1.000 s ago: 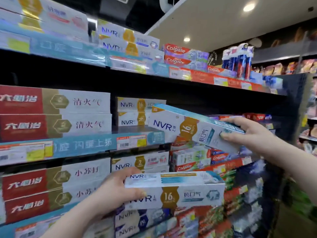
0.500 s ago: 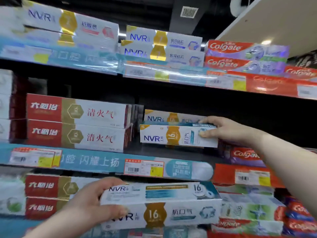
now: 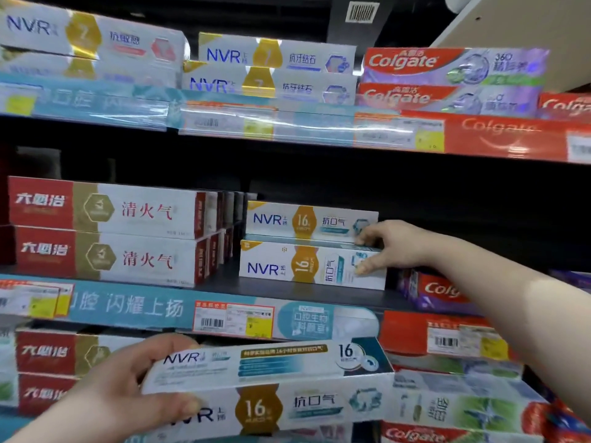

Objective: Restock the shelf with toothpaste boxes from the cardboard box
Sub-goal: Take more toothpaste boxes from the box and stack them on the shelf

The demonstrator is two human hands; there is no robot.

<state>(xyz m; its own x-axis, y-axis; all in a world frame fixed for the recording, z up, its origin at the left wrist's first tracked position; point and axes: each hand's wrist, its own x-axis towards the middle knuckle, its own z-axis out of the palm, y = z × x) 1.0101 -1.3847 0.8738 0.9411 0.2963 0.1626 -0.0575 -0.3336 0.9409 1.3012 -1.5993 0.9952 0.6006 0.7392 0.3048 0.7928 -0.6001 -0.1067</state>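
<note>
My right hand point(image 3: 391, 244) grips the right end of a white NVR "16" toothpaste box point(image 3: 300, 265) that rests on the middle shelf point(image 3: 230, 284), in front of and below another NVR "16" box point(image 3: 307, 220). My left hand point(image 3: 128, 388) holds a second NVR "16" toothpaste box point(image 3: 271, 385) by its left end, level and low in the head view, in front of the lower shelf. The cardboard box is out of sight.
Red-and-white toothpaste boxes point(image 3: 105, 231) are stacked left of the NVR slot. Colgate boxes point(image 3: 441, 290) lie to its right. The top shelf carries NVR boxes point(image 3: 275, 68) and Colgate boxes point(image 3: 454, 78). A dark gap opens above and to the right of the NVR stack.
My right hand has carried its box from mid-air onto the middle shelf and set it down in front of the NVR stack. My left hand keeps its box low.
</note>
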